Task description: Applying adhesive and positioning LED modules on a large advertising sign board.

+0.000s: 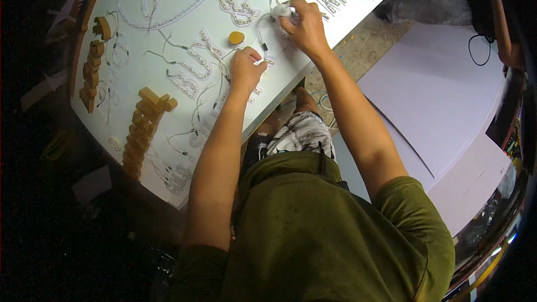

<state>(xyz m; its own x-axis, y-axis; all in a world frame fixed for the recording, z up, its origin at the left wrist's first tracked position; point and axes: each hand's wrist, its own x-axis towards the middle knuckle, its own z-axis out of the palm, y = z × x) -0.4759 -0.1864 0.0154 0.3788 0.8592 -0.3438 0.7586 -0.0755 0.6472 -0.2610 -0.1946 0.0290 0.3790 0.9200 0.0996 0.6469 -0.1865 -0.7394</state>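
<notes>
White sign panel point(168, 78) spans the upper left of the head view, tilted so that its lower edge runs from 7 o'clock toward 2 o'clock; it carries rows of small white light modules joined by thin wires. The left hand point(246, 70), just above the picture's centre, is curled nearly closed, its fingertips pinching a white wire point(263, 39) against the panel. The right hand point(302, 25), at 1 o'clock from the left hand and near it, is bent over a small white module point(282, 11), its fingers partly closed around it; the same wire loops up toward this module. An orange round cap point(236, 37) lies on the panel at 11 o'clock from the left hand, just beside it. Orange block letters point(145, 128) stand in a stack at 8 o'clock from the left hand, well apart. A large pale sheet point(442, 106) lies at 3 o'clock, beyond the right forearm. Another person's arm point(503, 28) shows at the far right edge.
</notes>
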